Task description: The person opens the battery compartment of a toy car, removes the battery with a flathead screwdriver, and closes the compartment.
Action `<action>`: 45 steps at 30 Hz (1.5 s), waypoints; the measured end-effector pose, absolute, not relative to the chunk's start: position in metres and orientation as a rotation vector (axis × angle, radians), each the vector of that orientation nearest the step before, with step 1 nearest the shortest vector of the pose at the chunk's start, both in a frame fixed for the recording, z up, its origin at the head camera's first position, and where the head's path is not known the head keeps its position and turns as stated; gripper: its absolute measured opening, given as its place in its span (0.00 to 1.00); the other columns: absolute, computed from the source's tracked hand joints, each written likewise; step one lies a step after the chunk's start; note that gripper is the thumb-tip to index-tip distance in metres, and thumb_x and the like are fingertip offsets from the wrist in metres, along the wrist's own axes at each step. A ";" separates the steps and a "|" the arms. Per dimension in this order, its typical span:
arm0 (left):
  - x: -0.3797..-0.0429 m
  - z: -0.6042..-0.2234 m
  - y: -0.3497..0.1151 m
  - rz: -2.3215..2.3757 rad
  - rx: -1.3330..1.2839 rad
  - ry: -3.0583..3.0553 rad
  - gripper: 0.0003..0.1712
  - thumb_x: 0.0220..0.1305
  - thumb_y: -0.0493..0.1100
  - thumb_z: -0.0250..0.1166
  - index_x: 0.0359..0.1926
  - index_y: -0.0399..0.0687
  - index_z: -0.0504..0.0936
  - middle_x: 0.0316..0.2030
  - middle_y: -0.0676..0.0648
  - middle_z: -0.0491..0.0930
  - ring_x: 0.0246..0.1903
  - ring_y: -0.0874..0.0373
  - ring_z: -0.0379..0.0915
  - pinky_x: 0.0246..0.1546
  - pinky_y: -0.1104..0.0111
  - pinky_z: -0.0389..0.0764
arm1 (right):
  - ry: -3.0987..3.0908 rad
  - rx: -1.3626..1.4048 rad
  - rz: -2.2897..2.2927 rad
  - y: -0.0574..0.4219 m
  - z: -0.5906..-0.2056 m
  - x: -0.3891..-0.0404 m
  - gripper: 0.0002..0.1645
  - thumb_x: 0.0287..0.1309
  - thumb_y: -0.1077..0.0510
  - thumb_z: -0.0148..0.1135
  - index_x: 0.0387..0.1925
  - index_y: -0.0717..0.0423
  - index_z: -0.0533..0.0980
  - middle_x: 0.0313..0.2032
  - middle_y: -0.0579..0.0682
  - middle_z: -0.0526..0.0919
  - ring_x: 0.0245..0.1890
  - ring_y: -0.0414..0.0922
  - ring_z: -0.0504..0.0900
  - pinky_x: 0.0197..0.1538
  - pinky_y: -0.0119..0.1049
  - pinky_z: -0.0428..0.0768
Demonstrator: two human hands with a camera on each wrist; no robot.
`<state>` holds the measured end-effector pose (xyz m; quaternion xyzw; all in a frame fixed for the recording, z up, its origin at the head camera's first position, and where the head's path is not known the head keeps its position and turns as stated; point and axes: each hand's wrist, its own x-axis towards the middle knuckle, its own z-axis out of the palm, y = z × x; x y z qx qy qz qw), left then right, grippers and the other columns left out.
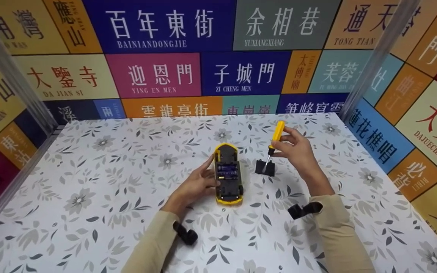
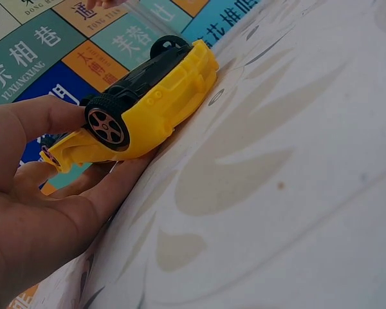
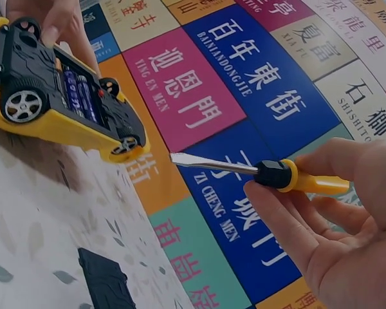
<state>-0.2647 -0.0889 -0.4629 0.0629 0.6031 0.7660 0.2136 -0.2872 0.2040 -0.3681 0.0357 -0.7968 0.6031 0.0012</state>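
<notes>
A yellow toy car [image 1: 227, 193] lies upside down, its black underside facing up. Several purple batteries [image 3: 78, 90] sit in its uncovered battery compartment. My left hand [image 1: 198, 185] grips the car's side, the thumb near a wheel [image 2: 107, 125] and the fingers by the body's lower edge. In my right hand [image 1: 296, 148] is a flathead screwdriver [image 3: 270, 172] with a yellow handle, pinched between thumb and fingers. Its metal tip points down and overlaps a black battery cover [image 1: 261, 169] in the head view; the right wrist view shows the tip apart from that cover.
The table [image 1: 101, 178] has a white cloth with grey leaves and flowers. Panels with Chinese lettering [image 1: 157, 26] stand along the back and sides. Black wrist cameras [image 1: 305, 209] are strapped over both beige sleeves [image 1: 341, 235].
</notes>
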 end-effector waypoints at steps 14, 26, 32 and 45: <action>-0.268 -0.459 -0.088 2.130 0.189 1.676 0.58 0.57 0.21 0.55 0.80 0.65 0.43 0.70 0.31 0.64 0.59 0.41 0.75 0.58 0.51 0.83 | -2.407 0.102 2.036 0.184 -0.374 -0.286 0.26 0.67 0.54 0.62 0.60 0.66 0.71 0.49 0.53 0.79 0.44 0.39 0.83 0.49 0.35 0.88; -0.268 -0.458 -0.090 2.127 0.177 1.668 0.59 0.57 0.21 0.55 0.80 0.68 0.43 0.71 0.32 0.63 0.57 0.43 0.76 0.58 0.52 0.83 | -2.246 0.043 2.076 0.168 -0.380 -0.286 0.25 0.66 0.55 0.64 0.58 0.65 0.71 0.45 0.52 0.85 0.38 0.39 0.87 0.44 0.35 0.89; -0.265 -0.461 -0.089 2.127 0.160 1.684 0.58 0.57 0.21 0.55 0.80 0.67 0.45 0.72 0.31 0.62 0.60 0.40 0.74 0.58 0.51 0.83 | -2.281 0.002 2.071 0.163 -0.386 -0.284 0.25 0.63 0.57 0.66 0.56 0.66 0.71 0.43 0.50 0.83 0.39 0.39 0.87 0.47 0.35 0.89; -0.263 -0.463 -0.088 2.143 0.158 1.653 0.58 0.57 0.20 0.54 0.80 0.68 0.44 0.74 0.32 0.59 0.62 0.39 0.74 0.59 0.50 0.82 | -2.178 0.007 2.083 0.157 -0.395 -0.284 0.18 0.61 0.64 0.67 0.50 0.63 0.72 0.41 0.51 0.81 0.37 0.40 0.87 0.45 0.37 0.89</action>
